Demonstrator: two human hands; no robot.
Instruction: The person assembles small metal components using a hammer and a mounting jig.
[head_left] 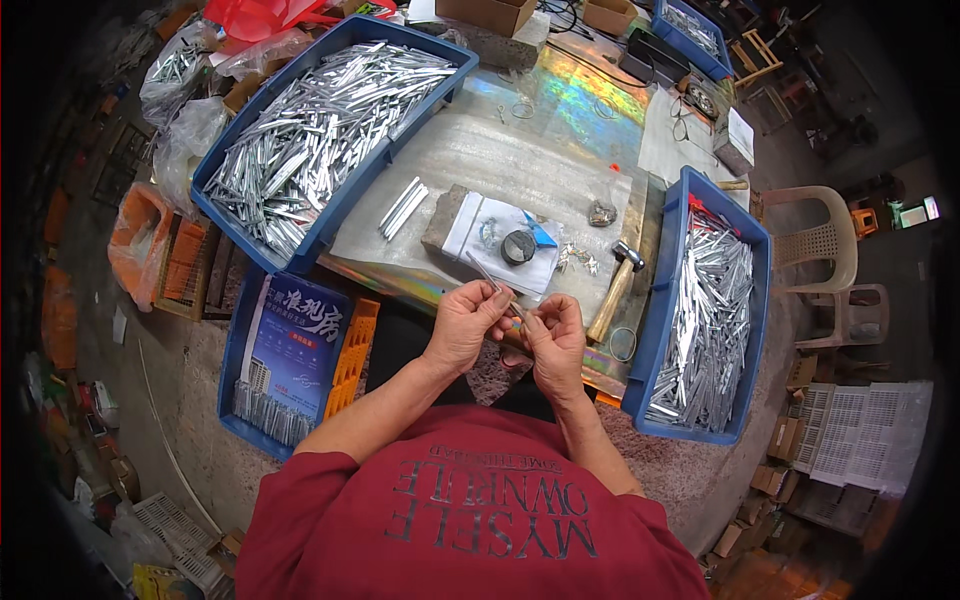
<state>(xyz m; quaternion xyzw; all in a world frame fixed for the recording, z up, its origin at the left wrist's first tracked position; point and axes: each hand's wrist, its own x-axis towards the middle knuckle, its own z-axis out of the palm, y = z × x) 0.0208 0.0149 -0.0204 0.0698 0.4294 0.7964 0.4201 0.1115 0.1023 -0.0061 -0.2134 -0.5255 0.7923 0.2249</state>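
My left hand [463,326] and my right hand [556,338] meet at the near edge of the table. Between them is a thin metal strip [484,270], slanting up and to the left past the left fingers. Both hands pinch it, the right near its lower end. Just beyond lies a block topped with white paper [463,232], which carries a small dark round cup [518,247]. Small silvery pieces [578,259] lie to its right. A hammer [612,295] with a wooden handle rests near my right hand. Several loose metal strips [403,208] lie left of the block.
A large blue bin [345,200] heaped with metal strips stands at the left, another blue bin [752,345] at the right edge. Lower left, a blue crate [233,370] holds a printed sheet and more strips. A plastic chair [815,245] stands at the right.
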